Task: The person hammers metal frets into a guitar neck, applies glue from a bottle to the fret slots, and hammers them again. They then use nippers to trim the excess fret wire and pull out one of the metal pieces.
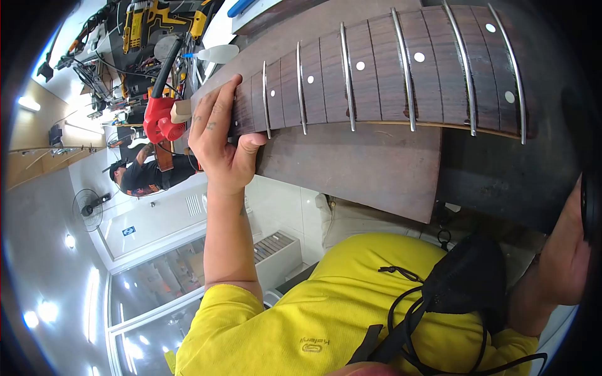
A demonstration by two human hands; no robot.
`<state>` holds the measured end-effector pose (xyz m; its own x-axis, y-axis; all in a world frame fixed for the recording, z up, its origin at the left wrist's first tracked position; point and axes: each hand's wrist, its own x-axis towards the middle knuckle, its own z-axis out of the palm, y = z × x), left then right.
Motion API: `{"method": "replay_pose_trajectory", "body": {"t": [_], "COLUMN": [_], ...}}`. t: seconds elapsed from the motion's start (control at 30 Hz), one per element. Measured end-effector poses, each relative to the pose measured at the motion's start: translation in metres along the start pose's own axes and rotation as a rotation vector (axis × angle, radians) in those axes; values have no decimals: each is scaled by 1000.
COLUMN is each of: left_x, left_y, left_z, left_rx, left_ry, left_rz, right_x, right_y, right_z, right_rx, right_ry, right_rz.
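Note:
A guitar neck with a dark rosewood fretboard (389,75), metal frets and white dot inlays runs across the upper part of the head view. It rests on a brown wooden board (357,169). My left hand (219,135) grips the neck's narrow left end, fingers over the fretboard and thumb pressed against its near edge. My right hand (564,250) is at the far right edge, beside a dark round object (591,207) that is mostly cut off. Its fingers are hidden.
Behind the neck is a cluttered bench with a yellow power tool (147,22), a red tool (158,119), cables and a scraper (216,53). Another person in a black shirt (147,175) is farther off at left. A black mask (464,282) hangs on my yellow shirt.

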<state>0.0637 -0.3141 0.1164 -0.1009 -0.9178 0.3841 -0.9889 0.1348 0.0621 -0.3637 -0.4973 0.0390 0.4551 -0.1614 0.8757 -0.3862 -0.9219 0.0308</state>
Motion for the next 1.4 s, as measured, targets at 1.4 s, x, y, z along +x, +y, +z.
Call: {"method": "replay_pose_trajectory", "body": {"t": [1.4], "left_x": [5], "left_y": [1], "left_z": [3], "left_rx": [-43], "left_ry": [135], "left_rz": [0], "right_x": [28], "right_y": [-62], "right_z": [-9], "right_rx": [-189], "right_ry": [-76], "right_rz": [466]}}
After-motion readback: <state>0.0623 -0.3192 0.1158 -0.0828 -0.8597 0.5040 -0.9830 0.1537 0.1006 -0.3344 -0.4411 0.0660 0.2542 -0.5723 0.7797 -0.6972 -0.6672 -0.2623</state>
